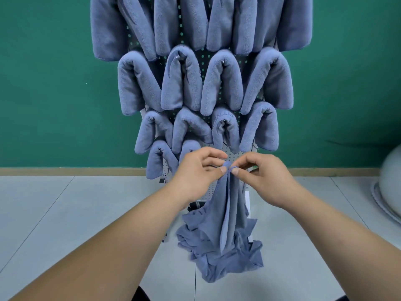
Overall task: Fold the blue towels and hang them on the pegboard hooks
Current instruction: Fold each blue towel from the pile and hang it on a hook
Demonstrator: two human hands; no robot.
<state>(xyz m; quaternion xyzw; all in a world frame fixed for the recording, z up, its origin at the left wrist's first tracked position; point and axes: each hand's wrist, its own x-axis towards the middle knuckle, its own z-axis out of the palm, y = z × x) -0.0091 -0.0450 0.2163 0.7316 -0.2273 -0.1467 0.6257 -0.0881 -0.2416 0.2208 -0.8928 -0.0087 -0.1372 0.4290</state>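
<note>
Partly hiding the pegboard (235, 153), left hand (196, 172) and right hand (263, 177) pinch a hanging blue towel (225, 235).

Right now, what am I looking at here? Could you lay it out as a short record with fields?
Held item: unfolded blue towel, hanging bunched
Left hand: pinches the towel's top edge
Right hand: pinches the same edge, beside the left
Pegboard: upright, against the green wall
Hung towels: folded, hung in rows
Lowest row: two towels on its left, bare holes to their right
</note>
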